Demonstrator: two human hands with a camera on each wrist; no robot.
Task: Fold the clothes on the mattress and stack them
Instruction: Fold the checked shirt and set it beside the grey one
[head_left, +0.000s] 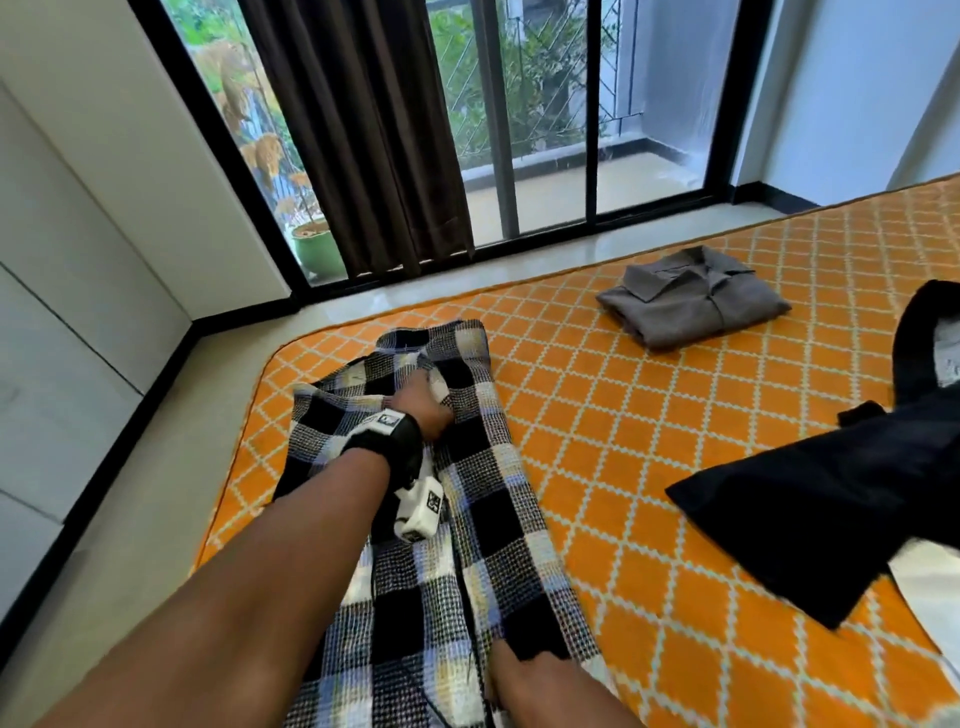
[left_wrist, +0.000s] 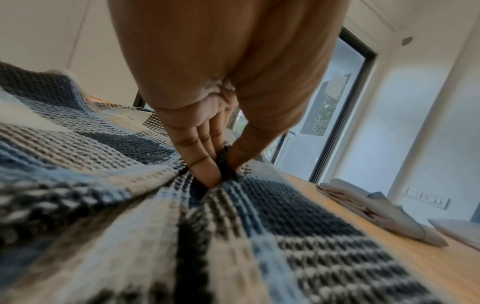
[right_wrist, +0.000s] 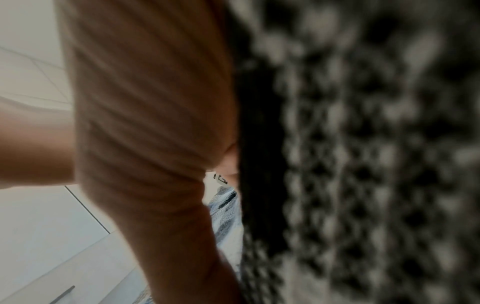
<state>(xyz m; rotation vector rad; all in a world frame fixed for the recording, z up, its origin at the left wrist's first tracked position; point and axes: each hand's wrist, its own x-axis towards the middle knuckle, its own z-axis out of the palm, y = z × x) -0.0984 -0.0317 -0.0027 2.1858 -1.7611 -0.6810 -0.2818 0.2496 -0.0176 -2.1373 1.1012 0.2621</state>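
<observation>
Now | L hand (left_wrist: 207, 144) grip pinching checked shirt (head_left: 467, 467) fold, arm outstretched | R hand (head_left: 524, 670) grip: unclear

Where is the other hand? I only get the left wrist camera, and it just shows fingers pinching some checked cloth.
Observer: The right hand is at the near end of the checked shirt, its fingers tucked under the edge.
Operator: Which end is the left hand pinching?
Observer: The far end, away from the person.
Operator: Is anything left to fold?
Observer: A black garment lies spread out, unfolded, on the mattress, to the right of the checked shirt.
</observation>
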